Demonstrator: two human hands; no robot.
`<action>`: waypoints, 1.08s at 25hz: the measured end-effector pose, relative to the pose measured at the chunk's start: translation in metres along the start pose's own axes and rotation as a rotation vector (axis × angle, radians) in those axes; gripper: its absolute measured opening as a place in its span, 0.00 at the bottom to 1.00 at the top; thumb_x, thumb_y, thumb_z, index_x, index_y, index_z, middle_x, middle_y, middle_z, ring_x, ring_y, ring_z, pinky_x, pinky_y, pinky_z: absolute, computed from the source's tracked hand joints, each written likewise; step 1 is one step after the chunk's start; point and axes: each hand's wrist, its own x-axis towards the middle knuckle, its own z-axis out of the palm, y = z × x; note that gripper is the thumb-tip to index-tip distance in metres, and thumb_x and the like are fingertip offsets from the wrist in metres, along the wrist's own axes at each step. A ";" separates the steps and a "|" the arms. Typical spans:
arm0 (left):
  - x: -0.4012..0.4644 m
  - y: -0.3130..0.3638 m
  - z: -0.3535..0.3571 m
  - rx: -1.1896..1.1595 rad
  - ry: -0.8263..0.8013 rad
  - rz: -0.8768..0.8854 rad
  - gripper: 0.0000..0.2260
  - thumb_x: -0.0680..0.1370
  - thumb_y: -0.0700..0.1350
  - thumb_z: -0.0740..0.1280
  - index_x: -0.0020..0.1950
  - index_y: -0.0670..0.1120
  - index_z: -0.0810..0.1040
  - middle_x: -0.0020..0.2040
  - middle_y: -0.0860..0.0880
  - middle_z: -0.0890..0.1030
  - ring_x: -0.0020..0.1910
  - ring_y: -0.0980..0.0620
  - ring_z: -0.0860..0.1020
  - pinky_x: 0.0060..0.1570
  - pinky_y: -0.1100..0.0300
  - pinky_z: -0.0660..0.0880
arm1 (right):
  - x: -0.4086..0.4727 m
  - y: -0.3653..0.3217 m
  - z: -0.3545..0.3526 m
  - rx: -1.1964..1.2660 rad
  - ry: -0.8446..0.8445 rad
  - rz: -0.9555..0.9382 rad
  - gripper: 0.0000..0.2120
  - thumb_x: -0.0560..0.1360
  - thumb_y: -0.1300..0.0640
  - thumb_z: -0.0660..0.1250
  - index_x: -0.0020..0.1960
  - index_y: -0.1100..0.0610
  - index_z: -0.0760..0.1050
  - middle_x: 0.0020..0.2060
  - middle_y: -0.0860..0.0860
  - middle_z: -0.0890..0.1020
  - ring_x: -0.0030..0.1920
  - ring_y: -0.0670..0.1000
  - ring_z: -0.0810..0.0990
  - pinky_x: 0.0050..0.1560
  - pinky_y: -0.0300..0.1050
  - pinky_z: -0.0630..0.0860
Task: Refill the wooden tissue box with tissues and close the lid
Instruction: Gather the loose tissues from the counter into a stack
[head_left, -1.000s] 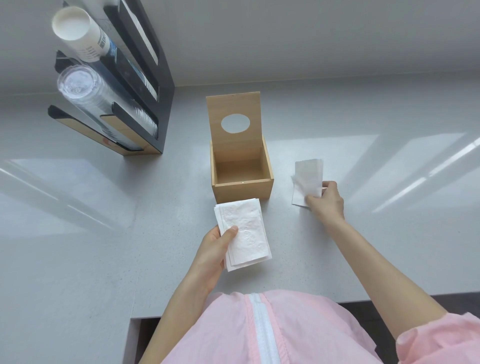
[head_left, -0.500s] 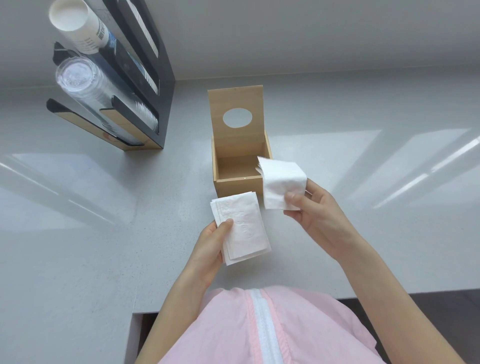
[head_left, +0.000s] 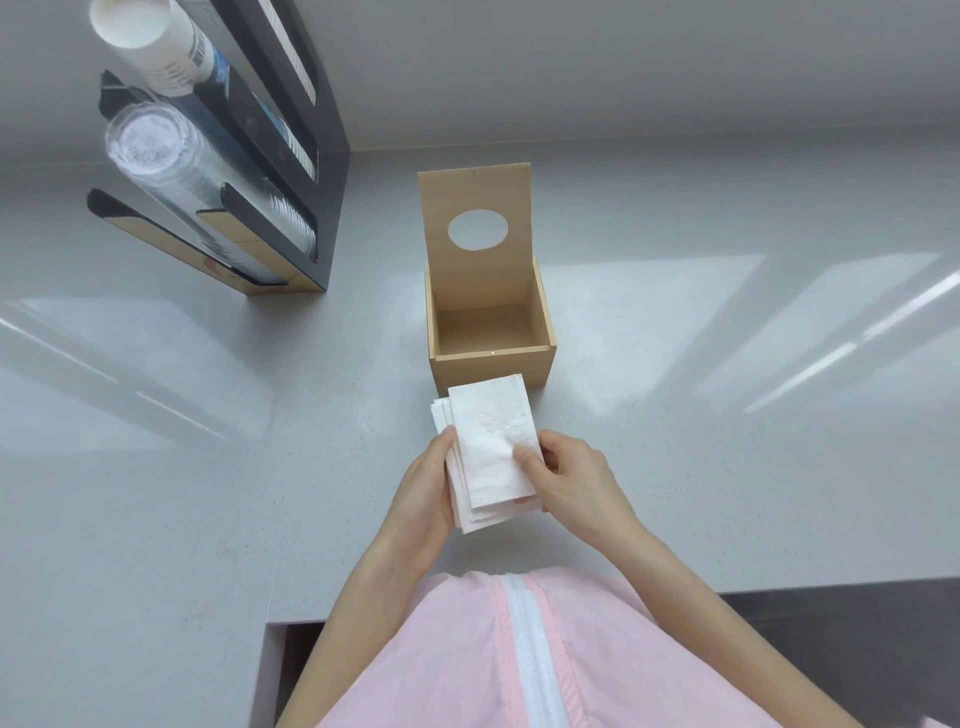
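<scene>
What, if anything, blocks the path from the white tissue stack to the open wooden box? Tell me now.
Nothing visible does. The white tissue stack, held by the left hand and right hand, sits just in front of the open wooden tissue box. Its hinged wooden lid with the oval hole stands upright at the back, and the interior looks empty.

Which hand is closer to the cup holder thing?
Left. The left hand sits on the tissue stack's side facing the cup dispenser; the right hand holds the stack's far side, farther from it.
</scene>
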 end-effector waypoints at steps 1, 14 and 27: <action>0.000 0.000 0.000 -0.016 -0.018 -0.012 0.17 0.81 0.50 0.52 0.59 0.47 0.77 0.57 0.45 0.82 0.56 0.47 0.80 0.58 0.52 0.75 | 0.000 0.000 0.000 -0.036 0.005 -0.005 0.17 0.78 0.52 0.59 0.41 0.66 0.72 0.32 0.53 0.72 0.33 0.52 0.69 0.33 0.43 0.64; -0.002 -0.005 -0.001 0.109 0.052 0.087 0.09 0.80 0.42 0.58 0.54 0.47 0.76 0.48 0.49 0.83 0.43 0.55 0.83 0.48 0.59 0.78 | 0.000 0.003 0.000 -0.083 -0.041 -0.027 0.15 0.76 0.51 0.61 0.36 0.60 0.71 0.29 0.50 0.70 0.30 0.49 0.68 0.31 0.37 0.64; -0.004 0.001 -0.001 -0.054 0.024 0.231 0.09 0.80 0.41 0.56 0.54 0.46 0.76 0.46 0.48 0.83 0.44 0.53 0.82 0.47 0.59 0.79 | -0.002 0.004 0.009 0.376 -0.163 0.142 0.08 0.77 0.54 0.63 0.54 0.54 0.74 0.47 0.50 0.80 0.43 0.43 0.79 0.37 0.28 0.76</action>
